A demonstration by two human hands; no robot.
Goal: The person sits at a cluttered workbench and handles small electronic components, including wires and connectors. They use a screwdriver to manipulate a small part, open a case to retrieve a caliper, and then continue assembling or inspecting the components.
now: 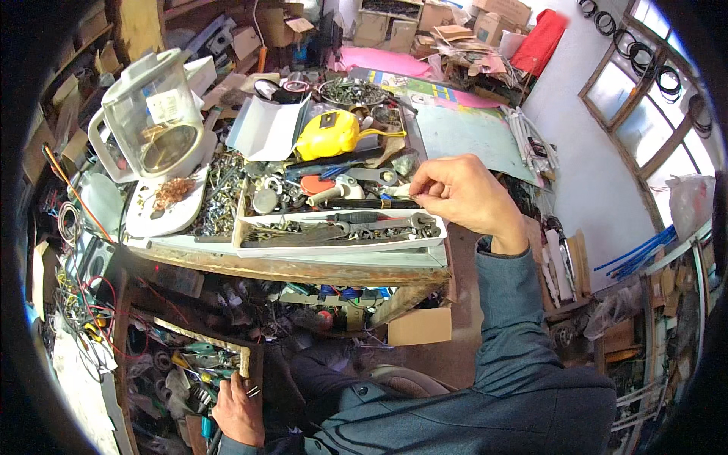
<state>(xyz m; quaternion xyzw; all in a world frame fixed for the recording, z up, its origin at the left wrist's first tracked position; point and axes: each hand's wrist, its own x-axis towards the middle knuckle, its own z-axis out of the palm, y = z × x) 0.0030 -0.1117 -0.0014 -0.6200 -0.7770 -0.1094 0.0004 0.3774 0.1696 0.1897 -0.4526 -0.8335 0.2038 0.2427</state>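
My right hand (464, 196) is raised over the right end of the workbench, thumb and fingers pinched together. Whatever it pinches, if anything, is too small to tell; a small whitish bit shows by the fingertips. Below and left of it lies a long white tray (341, 249) with an open-end wrench (418, 221), a red-and-black handled tool (356, 218) and many small metal parts. Low at the left, my left hand (239, 413) is closed at the edge of an open drawer (246, 356) full of hand tools. Small metal prongs stick out beside its fingers; their kind is unclear.
A yellow tape measure (327, 136) lies on the bench behind the tray. At the left stands a clear jug-like appliance (155, 114) beside a white plate (148, 216) with a brownish clump. Behind are a dish of screws (353, 92) and a pale green sheet (470, 140).
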